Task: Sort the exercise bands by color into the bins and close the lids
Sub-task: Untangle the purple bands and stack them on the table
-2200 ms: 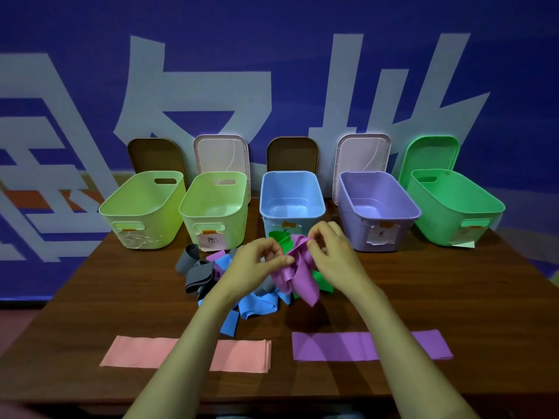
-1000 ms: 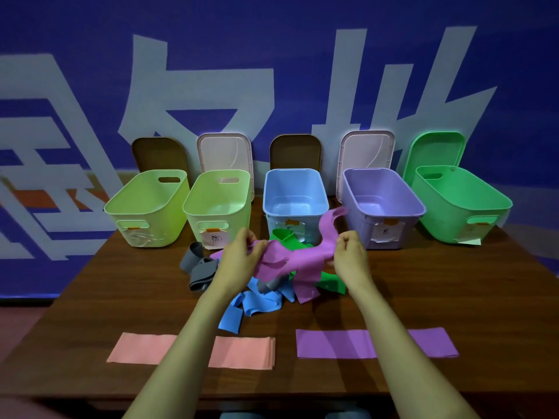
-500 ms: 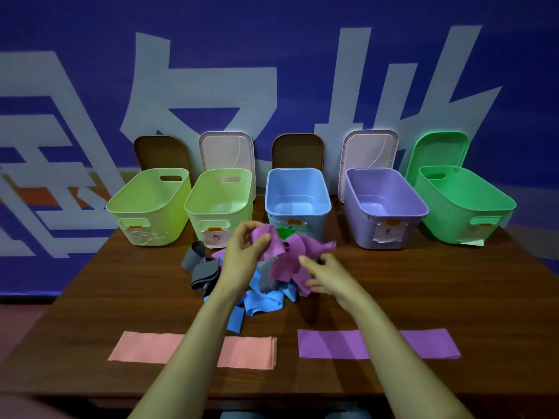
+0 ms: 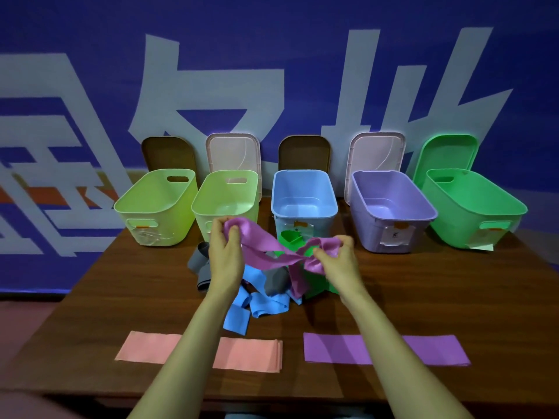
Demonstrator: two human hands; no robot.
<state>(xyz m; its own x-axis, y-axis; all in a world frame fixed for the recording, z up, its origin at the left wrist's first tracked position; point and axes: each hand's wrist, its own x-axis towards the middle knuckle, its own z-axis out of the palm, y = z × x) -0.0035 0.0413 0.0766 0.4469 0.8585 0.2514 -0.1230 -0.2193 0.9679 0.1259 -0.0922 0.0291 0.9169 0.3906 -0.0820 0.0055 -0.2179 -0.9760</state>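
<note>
Both hands hold a twisted purple band point(image 4: 266, 247) above a pile of bands at the table's middle. My left hand point(image 4: 225, 255) grips its left end, my right hand point(image 4: 338, 260) pinches its right end. Under it lie blue bands point(image 4: 257, 303), grey bands point(image 4: 199, 261) and a green band point(image 4: 292, 238). A flat pink band point(image 4: 245, 353) and a flat purple band point(image 4: 335, 347) lie near the front edge. Behind stand open bins: two yellow-green point(image 4: 157, 204) point(image 4: 225, 201), a blue bin point(image 4: 304, 201), a purple bin point(image 4: 393, 207) and a green bin point(image 4: 475, 204).
Lids lean upright on the blue wall behind the bins: brown point(image 4: 168, 152), pale pink point(image 4: 233, 151), brown point(image 4: 304, 151), pale pink point(image 4: 376, 155) and green point(image 4: 447, 152). The wooden table point(image 4: 438, 291) shows bare wood on its left and right sides.
The hands have drawn apart, stretching the bunched purple band out between them. My right hand rose and moved right with its end.
</note>
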